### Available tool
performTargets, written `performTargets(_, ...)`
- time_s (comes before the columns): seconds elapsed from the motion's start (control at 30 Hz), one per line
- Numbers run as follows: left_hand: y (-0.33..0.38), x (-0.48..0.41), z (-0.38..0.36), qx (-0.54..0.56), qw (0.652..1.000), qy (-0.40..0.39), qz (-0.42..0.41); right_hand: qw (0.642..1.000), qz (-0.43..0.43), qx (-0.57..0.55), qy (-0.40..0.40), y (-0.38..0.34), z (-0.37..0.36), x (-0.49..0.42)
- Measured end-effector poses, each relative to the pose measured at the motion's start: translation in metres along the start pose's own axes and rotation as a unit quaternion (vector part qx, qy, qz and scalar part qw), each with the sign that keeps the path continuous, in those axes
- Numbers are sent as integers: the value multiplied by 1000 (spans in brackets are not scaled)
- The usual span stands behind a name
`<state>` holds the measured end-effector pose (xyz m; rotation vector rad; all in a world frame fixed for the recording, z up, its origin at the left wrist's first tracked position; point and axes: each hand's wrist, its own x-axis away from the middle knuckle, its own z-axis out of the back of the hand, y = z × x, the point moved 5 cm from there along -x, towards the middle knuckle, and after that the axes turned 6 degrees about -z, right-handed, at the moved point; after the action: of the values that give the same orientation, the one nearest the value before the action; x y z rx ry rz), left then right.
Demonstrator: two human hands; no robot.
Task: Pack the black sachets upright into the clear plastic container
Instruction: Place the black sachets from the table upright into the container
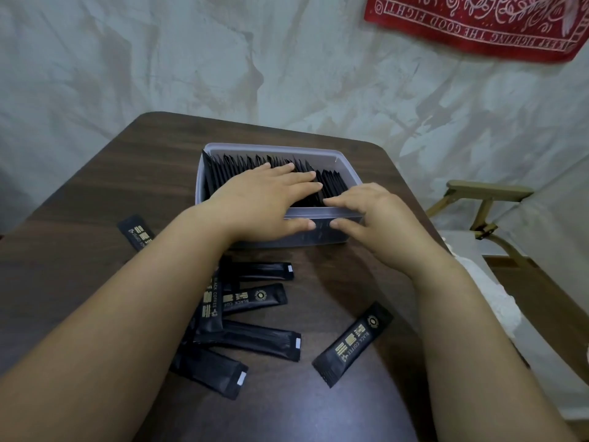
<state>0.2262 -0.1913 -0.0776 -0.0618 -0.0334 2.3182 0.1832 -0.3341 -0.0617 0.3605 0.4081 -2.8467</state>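
Note:
A clear plastic container (345, 162) stands on the dark wooden table, filled with several black sachets (242, 162) standing upright in rows. My left hand (267, 196) lies flat on the sachet tops, fingers straight, thumb against the container's near wall. My right hand (369, 212) rests at the container's near right corner, fingers reaching over the rim onto the sachets, thumb on the front wall. Several loose black sachets (251, 339) lie flat on the table near me. One sachet (353, 342) lies apart on the right, another (135, 231) on the left.
The table (95, 193) ends close behind the container, against a pale draped cloth wall. A wooden chair (487, 202) stands to the right of the table. A red bandana (478, 23) hangs at the top right.

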Motion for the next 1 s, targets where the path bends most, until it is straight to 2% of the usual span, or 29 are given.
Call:
performTargets(0.2,-1,1,1,1,1000,6,-1,992,-1,-95,88,5,16,41)
performTargets(0.23,-1,1,1,1,1000,8,-3,990,1,-123,68,7,16,51)
performTargets(0.3,-2,0,1,4,1000,11,-5,982,-12,-178,-64,5,3,70)
performTargets(0.37,-2,0,0,6,1000,11,-7,963,-25,-169,-209,5,-17,87)
performTargets(0.4,-2,0,0,6,1000,11,-8,961,-23,-144,-236,7,-24,93)
performTargets(0.47,-2,0,0,12,1000,14,-8,966,-27,-121,-227,10,-29,97)
performTargets(0.6,-4,0,1,17,1000,16,-14,957,-49,-145,-246,8,-29,99)
performTargets(0.73,-15,4,2,22,1000,1,-13,963,-54,-198,-173,-6,-23,86)
performTargets(0.83,-25,11,3,25,1000,3,-1,968,-6,-207,-141,-39,-34,66)
performTargets(0.9,-30,15,3,27,1000,7,6,974,46,-174,-141,-66,-49,53)
performTargets(1.0,-34,22,2,24,1000,8,15,980,65,-122,-140,-86,-67,44)
